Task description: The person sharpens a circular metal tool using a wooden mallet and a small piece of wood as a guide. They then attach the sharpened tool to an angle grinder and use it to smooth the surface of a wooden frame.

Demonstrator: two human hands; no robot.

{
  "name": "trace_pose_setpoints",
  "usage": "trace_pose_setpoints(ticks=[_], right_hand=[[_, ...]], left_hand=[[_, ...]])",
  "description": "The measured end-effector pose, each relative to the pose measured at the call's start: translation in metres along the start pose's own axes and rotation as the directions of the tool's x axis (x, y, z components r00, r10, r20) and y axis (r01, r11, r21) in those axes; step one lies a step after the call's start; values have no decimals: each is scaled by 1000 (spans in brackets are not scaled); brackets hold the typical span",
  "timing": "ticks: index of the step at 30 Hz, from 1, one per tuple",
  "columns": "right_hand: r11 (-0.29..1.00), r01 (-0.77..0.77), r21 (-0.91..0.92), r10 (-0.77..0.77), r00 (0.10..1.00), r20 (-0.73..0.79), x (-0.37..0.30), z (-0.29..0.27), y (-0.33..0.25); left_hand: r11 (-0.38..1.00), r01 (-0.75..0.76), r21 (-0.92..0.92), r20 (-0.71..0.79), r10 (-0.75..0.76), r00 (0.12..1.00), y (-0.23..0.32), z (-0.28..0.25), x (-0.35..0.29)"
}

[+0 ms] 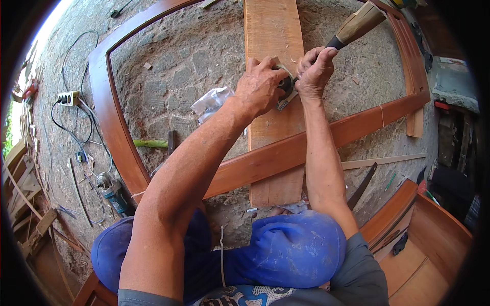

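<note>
My left hand (260,87) is closed around a small dark, rounded object (284,81) with a pale rim, held over a wide wooden plank (274,38). Its kind is partly hidden by my fingers. In my right hand (316,71) is a wooden-handled tool (359,24) with a dark collar, the handle slanting up to the right. My fist covers most of its shaft; a dark tip points at the object in my left hand. The plank passes under the lower rail of a reddish-brown wooden frame (265,156), lying on rough ground.
A crumpled clear plastic bag (212,102) lies left of the plank, near a hammer with a green handle (150,144). Further left are a blue angle grinder (113,194) and a power strip (68,98) with cables. A saw blade (362,187) and wooden panels (434,224) lie right.
</note>
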State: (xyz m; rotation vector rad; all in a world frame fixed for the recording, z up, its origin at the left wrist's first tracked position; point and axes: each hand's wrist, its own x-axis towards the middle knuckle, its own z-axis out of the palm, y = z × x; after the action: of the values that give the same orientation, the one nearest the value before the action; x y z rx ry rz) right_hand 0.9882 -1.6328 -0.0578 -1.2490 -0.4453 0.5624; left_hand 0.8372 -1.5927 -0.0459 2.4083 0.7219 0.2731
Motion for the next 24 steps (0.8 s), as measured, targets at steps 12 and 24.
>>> trace_pose_setpoints(ticks=[12, 24], right_hand=[[998, 65, -6, -65, 996, -56, -12, -4, -2], [999, 35, -10, -35, 999, -38, -8, -5, -9]], left_hand=[[999, -37, -22, -57, 36, 998, -4, 6, 1], [997, 50, 59, -64, -46, 997, 13, 3, -11]])
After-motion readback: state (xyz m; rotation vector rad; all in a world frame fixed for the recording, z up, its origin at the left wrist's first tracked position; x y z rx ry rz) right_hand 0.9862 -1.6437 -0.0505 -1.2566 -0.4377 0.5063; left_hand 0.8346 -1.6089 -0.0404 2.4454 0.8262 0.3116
